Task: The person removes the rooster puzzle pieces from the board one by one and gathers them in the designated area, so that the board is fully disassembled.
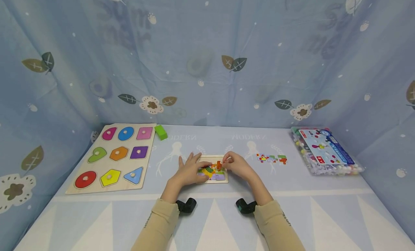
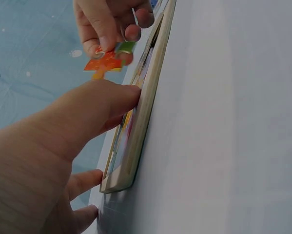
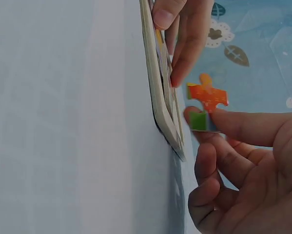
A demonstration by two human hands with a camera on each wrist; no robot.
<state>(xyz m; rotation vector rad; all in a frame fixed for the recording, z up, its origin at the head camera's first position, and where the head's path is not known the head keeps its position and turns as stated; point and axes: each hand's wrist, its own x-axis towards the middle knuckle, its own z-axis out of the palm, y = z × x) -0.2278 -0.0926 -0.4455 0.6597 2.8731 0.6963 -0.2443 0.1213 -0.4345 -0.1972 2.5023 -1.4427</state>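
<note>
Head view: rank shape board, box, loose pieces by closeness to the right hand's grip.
1. Loose pieces: just to its right
2. Box: farther right
3. Shape board: far left

Smooth pale wooden puzzle tray (image 2: 143,122), glossy puzzle piece (image 3: 207,96), matt cloth curtain (image 1: 207,38), clear shiny plastic box (image 1: 334,169), matt cloth sleeve (image 1: 159,222)

Blue fabric (image 1: 201,38) hangs in loose folds behind and along both sides of the table (image 1: 311,184), printed with brown and dark-green leaves (image 1: 239,64) and white flowers (image 1: 151,105). The pale tabletop shows white triangles (image 1: 214,225) in front, faint lettering (image 1: 248,137) farther back, under soft light
</note>
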